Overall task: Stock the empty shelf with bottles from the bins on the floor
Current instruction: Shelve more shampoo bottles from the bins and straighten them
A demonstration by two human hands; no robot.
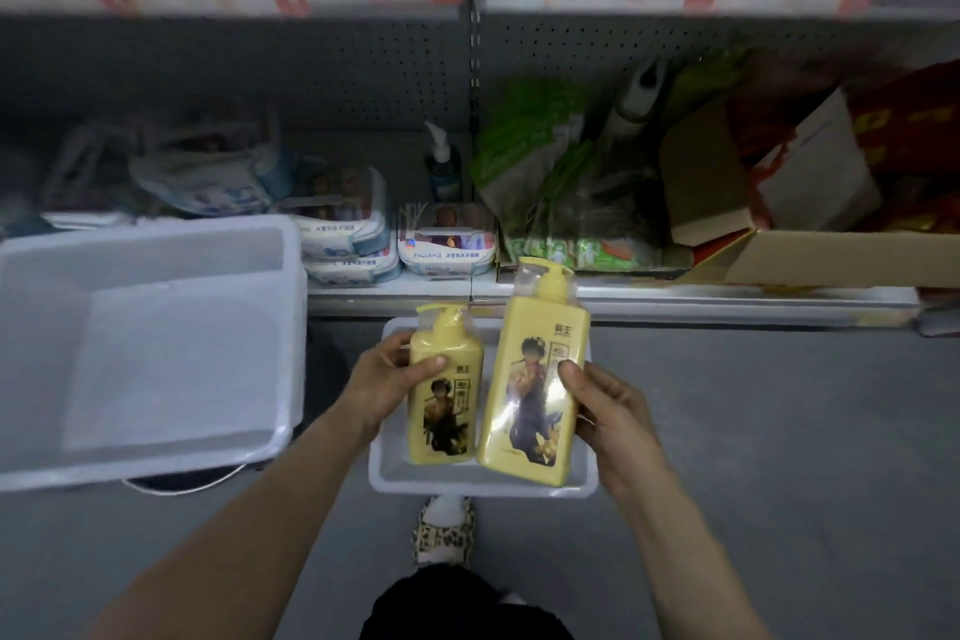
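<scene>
Gripping small bottle [444,395] in left hand [387,379], large bottle [535,379] in right hand [608,411]. Could slip on glossy wrap, dropping into near bin [483,481].

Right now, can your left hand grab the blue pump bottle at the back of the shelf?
Probably not: the left hand grips the smaller yellow bottle. The blue pump bottle stands behind wipe packs, otherwise unblocked.
</scene>
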